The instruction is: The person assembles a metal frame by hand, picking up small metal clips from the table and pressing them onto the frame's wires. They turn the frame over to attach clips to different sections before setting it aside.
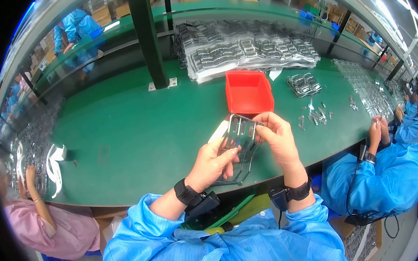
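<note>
A shiny, dark-edged frame with thin crossbars (240, 128) is held up over the near edge of the green bench. My left hand (208, 165) grips its left side, thumb lying across the bars and fingers behind. At its upper right corner my right hand (278, 138) is pinched closed on the rim; whether a small part is also between those fingertips I cannot tell. Just beyond the frame stands a red plastic bin (250, 106). To the right of the bin lie a small stack of similar frames (304, 84) and several loose small metal pieces (316, 116).
Layered frames with white sheets (244, 55) are piled at the back. A green post (148, 32) rises from the bench (106, 122). White curved parts (54, 170) lie at left near a co-worker in pink (54, 228). A co-worker in blue (382, 173) sits at right, beside rows of clear parts (362, 86).
</note>
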`<state>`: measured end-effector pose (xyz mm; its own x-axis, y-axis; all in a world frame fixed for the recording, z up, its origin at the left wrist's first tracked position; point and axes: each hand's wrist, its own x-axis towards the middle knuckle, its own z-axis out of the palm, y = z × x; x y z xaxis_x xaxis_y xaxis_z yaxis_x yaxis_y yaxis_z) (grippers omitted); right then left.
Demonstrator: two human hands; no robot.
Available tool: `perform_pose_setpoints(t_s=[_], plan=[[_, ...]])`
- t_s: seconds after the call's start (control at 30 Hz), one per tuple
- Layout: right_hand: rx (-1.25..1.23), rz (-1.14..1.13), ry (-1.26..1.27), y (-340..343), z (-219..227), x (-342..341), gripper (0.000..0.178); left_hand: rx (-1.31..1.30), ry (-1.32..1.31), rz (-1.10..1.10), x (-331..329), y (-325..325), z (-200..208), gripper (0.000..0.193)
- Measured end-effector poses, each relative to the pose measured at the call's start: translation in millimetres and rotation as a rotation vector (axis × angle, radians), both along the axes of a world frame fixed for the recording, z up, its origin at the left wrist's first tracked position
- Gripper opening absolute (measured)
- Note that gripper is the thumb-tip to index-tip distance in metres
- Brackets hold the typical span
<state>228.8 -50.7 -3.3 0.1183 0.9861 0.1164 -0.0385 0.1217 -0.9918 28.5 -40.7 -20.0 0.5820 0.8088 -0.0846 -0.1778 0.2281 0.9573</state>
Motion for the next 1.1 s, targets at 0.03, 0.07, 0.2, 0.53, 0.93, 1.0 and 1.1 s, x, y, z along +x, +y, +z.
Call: perform_pose_setpoints(t_s=[0.03, 0.07, 0.2, 0.53, 0.93, 1.0, 1.1], plan=[[0.004, 0.006, -0.117, 0, 0, 0, 0.011, 0.005, 0.005, -0.007, 0, 1, -1, 0.021], [0.002, 0.009, -0.117, -2, 2, -3, 0.011, 0.012, 0.009, -0.011, 0, 2, -1, 0.021], [0.336, -0.342, -0.752, -2, -4, -16, 0.010, -0.056, -0.038, -0.011, 0, 4, -1, 0.020], [0.316, -0.481, 0.014, -3, -12, 28, 0.011, -0.262, -0.141, -0.038, -2, 8, -2, 0.017], [0.430, -0.637, -1.303, -29, -59, 156, 0.020, -0.225, -0.070, -0.070, -1, 7, 0, 0.018], [0.429, -0.684, -1.171, -34, -47, 140, 0.022, -0.209, -0.049, -0.096, 0, 5, 1, 0.018], [0.294, -0.513, -0.623, -45, -10, 81, 0.023, -0.181, -0.033, -0.160, 1, 3, 2, 0.019]])
